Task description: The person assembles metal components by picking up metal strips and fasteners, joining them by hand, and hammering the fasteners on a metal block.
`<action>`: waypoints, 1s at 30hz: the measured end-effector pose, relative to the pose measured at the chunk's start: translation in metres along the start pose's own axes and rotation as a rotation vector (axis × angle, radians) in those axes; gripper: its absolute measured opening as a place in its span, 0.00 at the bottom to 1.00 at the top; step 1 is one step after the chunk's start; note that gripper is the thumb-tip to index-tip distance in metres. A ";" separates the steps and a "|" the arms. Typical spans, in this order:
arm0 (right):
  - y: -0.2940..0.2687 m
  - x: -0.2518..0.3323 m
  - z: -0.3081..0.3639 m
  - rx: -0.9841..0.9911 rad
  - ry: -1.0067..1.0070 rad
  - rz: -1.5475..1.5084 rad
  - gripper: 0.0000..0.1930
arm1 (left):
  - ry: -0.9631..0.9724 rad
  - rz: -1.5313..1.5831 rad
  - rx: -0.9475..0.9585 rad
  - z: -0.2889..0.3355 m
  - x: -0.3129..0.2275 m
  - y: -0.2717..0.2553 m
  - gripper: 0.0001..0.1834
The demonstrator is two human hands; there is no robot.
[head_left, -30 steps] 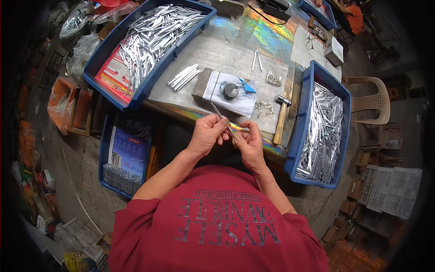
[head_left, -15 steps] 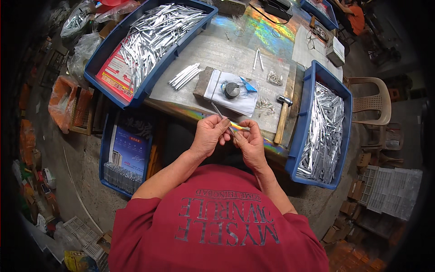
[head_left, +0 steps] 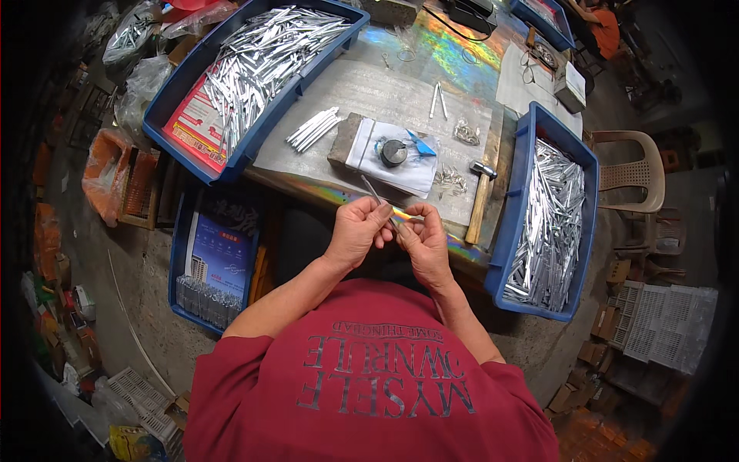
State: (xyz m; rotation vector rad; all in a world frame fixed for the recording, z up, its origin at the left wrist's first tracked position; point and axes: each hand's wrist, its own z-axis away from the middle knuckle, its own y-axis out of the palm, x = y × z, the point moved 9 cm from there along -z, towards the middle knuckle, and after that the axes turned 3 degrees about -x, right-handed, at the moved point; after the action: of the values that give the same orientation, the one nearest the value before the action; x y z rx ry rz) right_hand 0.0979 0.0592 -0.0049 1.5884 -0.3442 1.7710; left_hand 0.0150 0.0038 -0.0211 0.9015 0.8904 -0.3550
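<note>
A thin silver metal rod (head_left: 370,187) slants up and away from between my hands, just off the front edge of the table. My left hand (head_left: 352,233) pinches it between thumb and fingers. Close against the rod's lower end, my right hand (head_left: 426,245) is closed in a pinch too; its fingers partly hide that end. Beyond my hands, a dark round pot (head_left: 393,152) sits on a stained white cloth (head_left: 412,179) over a block (head_left: 346,138). Left of the block lies a small bundle of silver rods (head_left: 314,130).
A hammer (head_left: 483,202) and small metal pieces (head_left: 450,182) lie to the right. Blue bins full of silver rods stand at left (head_left: 245,165) and right (head_left: 504,289). Two loose rods (head_left: 438,100) rest farther back. A lower blue bin (head_left: 175,254) sits at left.
Both hands stay in nearly the same place, still closed at the rod. The rod's far tip has shifted very slightly to the right and toward me.
</note>
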 end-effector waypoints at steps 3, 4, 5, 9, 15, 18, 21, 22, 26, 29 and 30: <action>0.000 0.006 0.001 -0.017 -0.017 -0.056 0.12 | 0.006 0.012 0.011 0.000 0.000 0.001 0.09; 0.001 0.006 0.000 -0.018 -0.018 -0.055 0.12 | 0.001 0.040 0.006 0.000 0.000 0.001 0.09; 0.000 0.006 -0.001 -0.026 -0.013 -0.055 0.12 | 0.003 0.040 0.005 0.000 0.000 0.001 0.09; 0.000 0.005 -0.004 -0.037 0.002 -0.079 0.13 | 0.037 0.038 0.005 0.000 -0.005 0.003 0.09; -0.005 -0.002 -0.005 -0.032 0.002 -0.107 0.08 | 0.048 0.060 -0.023 -0.002 -0.009 -0.002 0.08; -0.005 -0.006 -0.002 -0.036 0.048 -0.003 0.08 | 0.053 0.064 -0.042 -0.003 -0.007 -0.005 0.08; -0.003 -0.009 -0.001 -0.021 0.061 0.013 0.08 | 0.060 0.055 -0.054 -0.003 -0.007 -0.005 0.08; -0.004 -0.010 -0.001 -0.023 0.060 0.012 0.08 | 0.066 0.048 -0.059 -0.003 -0.007 -0.005 0.08; -0.002 -0.011 -0.003 -0.016 0.033 0.039 0.08 | 0.081 0.026 -0.049 -0.003 -0.009 -0.004 0.08; -0.003 -0.011 -0.004 -0.030 0.025 0.045 0.09 | 0.076 0.014 -0.047 -0.002 -0.010 -0.002 0.08; -0.004 -0.010 -0.004 -0.039 0.018 0.041 0.08 | 0.073 0.012 -0.046 -0.002 -0.009 -0.002 0.08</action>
State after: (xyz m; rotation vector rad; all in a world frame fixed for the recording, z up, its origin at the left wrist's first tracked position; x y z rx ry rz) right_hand 0.0974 0.0608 -0.0162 1.5470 -0.4032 1.7975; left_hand 0.0069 0.0036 -0.0155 0.8817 0.9560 -0.2914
